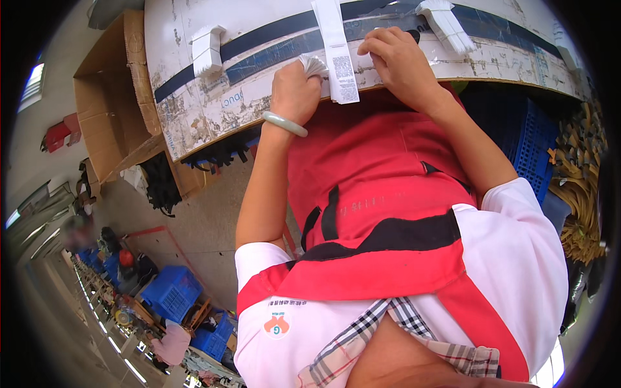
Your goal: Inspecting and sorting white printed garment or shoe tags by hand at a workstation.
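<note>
White paper tags (314, 64) sat clamped in the left hand (294, 90) while right hand (394, 55) fingers pressed together on the tabletop (194, 110), best peeling slowly.

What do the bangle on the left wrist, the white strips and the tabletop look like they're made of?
The bangle looks like pale green jade or glass: smooth, glossy, slightly translucent. The strips look like thin paper or card tags: flat, matte white, stacked in bundles; the left hand grips a fanned bunch. The tabletop looks like white-coated board, its worn, chipped coating showing brown beneath.
</note>
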Demonstrator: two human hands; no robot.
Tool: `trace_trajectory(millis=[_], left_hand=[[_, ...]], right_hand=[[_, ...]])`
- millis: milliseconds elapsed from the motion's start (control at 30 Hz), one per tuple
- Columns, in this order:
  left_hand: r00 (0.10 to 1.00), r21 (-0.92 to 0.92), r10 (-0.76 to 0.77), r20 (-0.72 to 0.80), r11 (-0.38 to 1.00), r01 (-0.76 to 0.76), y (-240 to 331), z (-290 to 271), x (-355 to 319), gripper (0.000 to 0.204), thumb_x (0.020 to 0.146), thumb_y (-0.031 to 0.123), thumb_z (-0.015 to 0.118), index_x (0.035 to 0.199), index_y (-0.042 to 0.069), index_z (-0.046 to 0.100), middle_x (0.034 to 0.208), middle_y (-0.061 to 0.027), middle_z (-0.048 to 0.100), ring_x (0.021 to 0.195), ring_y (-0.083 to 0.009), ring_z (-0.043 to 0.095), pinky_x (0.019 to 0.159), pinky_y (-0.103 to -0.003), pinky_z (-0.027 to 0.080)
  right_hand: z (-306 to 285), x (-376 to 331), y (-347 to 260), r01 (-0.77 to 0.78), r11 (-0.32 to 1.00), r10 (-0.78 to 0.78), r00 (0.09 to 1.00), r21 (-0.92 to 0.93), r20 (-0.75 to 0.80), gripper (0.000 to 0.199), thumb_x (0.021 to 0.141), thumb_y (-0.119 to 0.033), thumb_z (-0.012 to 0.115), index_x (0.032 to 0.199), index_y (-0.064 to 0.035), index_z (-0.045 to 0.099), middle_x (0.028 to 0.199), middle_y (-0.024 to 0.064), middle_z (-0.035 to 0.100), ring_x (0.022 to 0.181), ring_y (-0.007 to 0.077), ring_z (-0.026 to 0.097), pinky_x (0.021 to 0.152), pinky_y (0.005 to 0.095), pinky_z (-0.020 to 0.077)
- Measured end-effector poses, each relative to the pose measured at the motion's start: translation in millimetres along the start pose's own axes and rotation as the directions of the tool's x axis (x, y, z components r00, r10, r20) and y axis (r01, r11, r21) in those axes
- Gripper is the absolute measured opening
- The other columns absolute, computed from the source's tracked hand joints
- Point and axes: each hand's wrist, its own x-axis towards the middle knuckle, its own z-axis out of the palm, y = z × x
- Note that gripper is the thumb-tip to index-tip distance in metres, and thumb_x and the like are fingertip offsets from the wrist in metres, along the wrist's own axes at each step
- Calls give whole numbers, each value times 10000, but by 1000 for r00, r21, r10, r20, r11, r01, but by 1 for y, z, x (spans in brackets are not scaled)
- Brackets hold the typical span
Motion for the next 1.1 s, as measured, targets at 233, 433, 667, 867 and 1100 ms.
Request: trace_trajectory(millis=[233, 433, 667, 867, 1100], left_hand=[[999, -131, 24, 41, 991, -19, 15, 16, -33, 156, 781, 44, 553, 875, -14, 663, 828, -251, 642, 819, -427, 628, 729, -454, 502], [999, -331, -31, 34, 943, 41, -3, 22, -37, 180, 805, 26, 539, 916, 1, 679, 765, -187, 674, 683, -320, 662, 627, -380, 516], [977, -630, -184, 111, 747, 212, 0, 17, -50, 230, 856, -3, 528, 1017, 26, 689, 727, -25, 647, 589, -54, 563, 489, -211, 469], [969, -730, -216, 122, 642, 235, -10, 12, -60, 208, 889, -5, 532, 1042, -6, 673, 774, -38, 647, 605, -71, 576, 520, -205, 476], [977, -828, -161, 139, 522, 204, -6, 19, -60, 200, 895, -2, 554, 1063, -10, 662, 784, -42, 651, 611, -75, 584, 533, -202, 472]], right_hand=[[6, -20, -20, 33, 999, -32, 988, -2, 151, 129, 740, -17, 604, 859, -67, 598, 912, 86, 582, 936, 290, 556, 854, 382, 440], [-9, -10, -4, 0, 1000, 0, 1000, 2, 8, 181, 830, -131, 636, 1003, -81, 653, 971, 86, 623, 949, 282, 570, 843, 390, 442], [-2, -8, 54, -83, 981, 67, 993, -176, -94, 275, 823, -221, 707, 1081, -127, 701, 1022, 50, 651, 942, 251, 581, 837, 344, 467], [-11, 11, 25, -146, 983, 132, 984, -112, -122, 189, 816, -214, 720, 983, -125, 733, 1035, 47, 647, 981, 231, 573, 854, 333, 470], [19, 27, -7, -1, 1000, 1, 999, -11, 38, 165, 790, -157, 736, 951, -119, 734, 1021, 24, 605, 975, 211, 558, 845, 327, 460]])
